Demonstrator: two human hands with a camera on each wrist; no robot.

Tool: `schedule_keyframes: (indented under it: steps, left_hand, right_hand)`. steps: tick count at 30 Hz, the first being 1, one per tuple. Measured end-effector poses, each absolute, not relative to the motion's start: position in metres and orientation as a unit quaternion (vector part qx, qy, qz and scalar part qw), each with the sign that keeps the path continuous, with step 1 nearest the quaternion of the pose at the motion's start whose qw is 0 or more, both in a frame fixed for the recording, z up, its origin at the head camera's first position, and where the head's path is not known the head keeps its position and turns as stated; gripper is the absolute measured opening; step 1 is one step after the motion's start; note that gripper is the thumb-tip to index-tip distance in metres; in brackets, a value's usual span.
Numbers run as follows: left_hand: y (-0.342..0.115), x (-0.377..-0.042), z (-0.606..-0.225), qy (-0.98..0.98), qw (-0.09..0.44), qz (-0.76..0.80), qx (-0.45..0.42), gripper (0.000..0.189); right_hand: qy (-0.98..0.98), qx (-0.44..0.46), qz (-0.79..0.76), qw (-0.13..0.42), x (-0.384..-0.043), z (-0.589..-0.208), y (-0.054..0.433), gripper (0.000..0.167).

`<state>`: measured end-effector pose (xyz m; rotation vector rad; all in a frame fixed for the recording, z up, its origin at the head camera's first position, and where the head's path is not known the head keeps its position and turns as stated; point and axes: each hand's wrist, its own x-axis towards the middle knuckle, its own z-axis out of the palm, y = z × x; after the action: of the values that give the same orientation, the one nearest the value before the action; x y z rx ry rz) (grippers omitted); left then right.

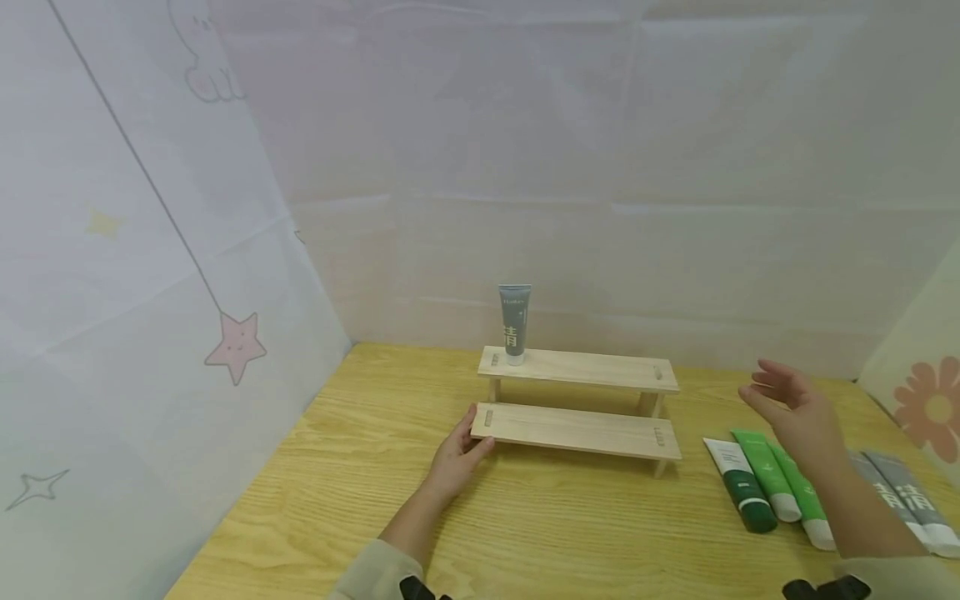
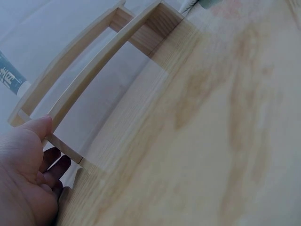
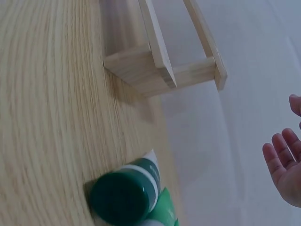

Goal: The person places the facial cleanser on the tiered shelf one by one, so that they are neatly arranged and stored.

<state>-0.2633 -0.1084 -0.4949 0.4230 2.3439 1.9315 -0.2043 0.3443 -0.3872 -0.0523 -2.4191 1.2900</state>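
A two-tier wooden stand (image 1: pixel 577 431) is on the table. My left hand (image 1: pixel 452 460) grips the left end of its lower board, thumb at the front edge and fingers round the end. In the left wrist view that thumb (image 2: pixel 41 126) presses on the board. One grey squeeze tube (image 1: pixel 514 325) stands upright on its white cap at the upper board's left end. My right hand (image 1: pixel 806 421) is raised over the right side of the table, fingers loosely bent, holding nothing. Nearest it lie a white and dark green tube (image 1: pixel 741 486) and two bright green tubes (image 1: pixel 765 473).
Two more grey tubes (image 1: pixel 911 500) lie at the far right, partly behind my right forearm. The yellow wood-grain table (image 1: pixel 337 467) meets a pale cloth backdrop (image 1: pixel 570 167) at its back and sides.
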Motion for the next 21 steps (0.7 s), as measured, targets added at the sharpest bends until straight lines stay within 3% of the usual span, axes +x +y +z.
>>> schedule_keyframes:
  steps: [10,21]
  left_hand:
    - [-0.109,-0.264,-0.495,0.768,0.037,0.625,0.135,0.074]
    - [-0.109,-0.267,-0.494,0.759,0.042,0.634,0.141,0.075]
  right_hand:
    - [-0.842,-0.058,0.500,0.192,-0.188,-0.397,0.376,0.043]
    - [-0.838,-0.092,0.494,0.212,-0.175,-0.414,0.411,0.057]
